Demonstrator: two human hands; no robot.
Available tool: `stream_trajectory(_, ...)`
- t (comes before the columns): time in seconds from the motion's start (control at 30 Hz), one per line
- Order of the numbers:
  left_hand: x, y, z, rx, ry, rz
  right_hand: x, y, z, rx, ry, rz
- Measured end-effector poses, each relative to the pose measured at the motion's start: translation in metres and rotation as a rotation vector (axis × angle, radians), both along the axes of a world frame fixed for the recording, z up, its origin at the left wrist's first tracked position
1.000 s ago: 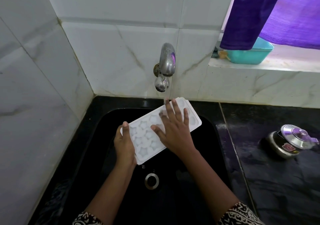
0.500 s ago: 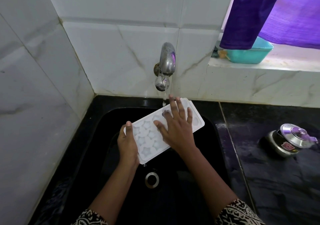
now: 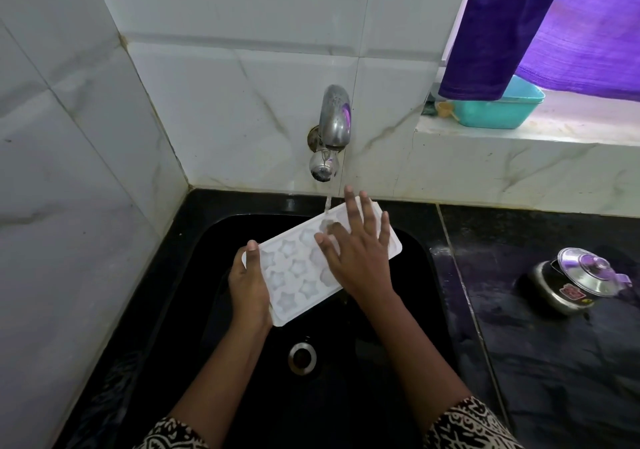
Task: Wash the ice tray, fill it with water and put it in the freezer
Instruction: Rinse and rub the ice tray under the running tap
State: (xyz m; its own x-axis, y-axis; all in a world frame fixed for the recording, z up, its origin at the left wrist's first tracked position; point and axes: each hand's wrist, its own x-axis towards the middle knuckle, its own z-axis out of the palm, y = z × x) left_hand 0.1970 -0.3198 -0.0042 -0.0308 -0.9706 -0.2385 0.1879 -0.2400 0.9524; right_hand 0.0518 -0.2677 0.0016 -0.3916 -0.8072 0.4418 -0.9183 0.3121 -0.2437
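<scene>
**A:** What's moved in the last second?

**B:** The right hand (image 3: 360, 261) has slid a little up the ice tray (image 3: 294, 277) toward the tap end. Its fingers (image 3: 367, 218) now reach past the far rim. They lie straight and spread, flat on the star moulds, rubbing rather than gripping.

**A:** And the other one?

**B:** The left hand (image 3: 249, 289) grasps the near end, with the thumb (image 3: 252, 254) hooked over the rim. The tray is held above the sink (image 3: 408, 310), its far end just under the tap (image 3: 334, 119). A thin stream of water (image 3: 328, 204) lands beside the forefinger.

**A:** What could go wrong?

**B:** Only one hand truly holds it. A wet plastic rim may slip under that thumb, I'd judge. A hard push from the flat palm could then lever the tray down toward the drain (image 3: 302, 358). Water bouncing off the knuckles might also wet the bench (image 3: 554, 379) near the lidded pot (image 3: 578, 280).

**A:** What can't you make out?

**B:** The left fingers under the tray are hidden, so I can't tell how firm the hold is. The right palm covers several moulds, so I can't say if they're clean. I can't tell whether the tray is level or sloping. No soap or freezer is in view.
</scene>
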Motion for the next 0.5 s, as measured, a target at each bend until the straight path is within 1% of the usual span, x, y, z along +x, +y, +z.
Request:
stream_trajectory(0.13, 0.000, -0.001, 0.005, -0.014, 0.009, 0.017, 0.008, 0.002, -0.004, 0.062, 0.010, 0.067)
stream_trajectory(0.23, 0.002, 0.002, 0.002, -0.011, -0.003, 0.003, -0.007, 0.004, -0.001, 0.029, -0.024, 0.033)
stream_trajectory(0.3, 0.000, 0.003, 0.002, 0.001, 0.001, -0.005, 0.000, 0.002, 0.001, 0.026, -0.021, 0.023)
stream_trajectory(0.37, -0.002, 0.001, 0.005, 0.003, 0.011, 0.008, 0.009, 0.002, -0.001, 0.087, -0.021, 0.068)
stream_trajectory(0.43, 0.000, -0.001, 0.006, -0.013, 0.001, 0.012, 0.001, 0.005, 0.001, 0.124, -0.055, 0.099)
stream_trajectory(0.5, 0.003, 0.000, 0.003, -0.010, -0.024, 0.006, -0.009, 0.006, 0.003, 0.108, -0.092, 0.089)
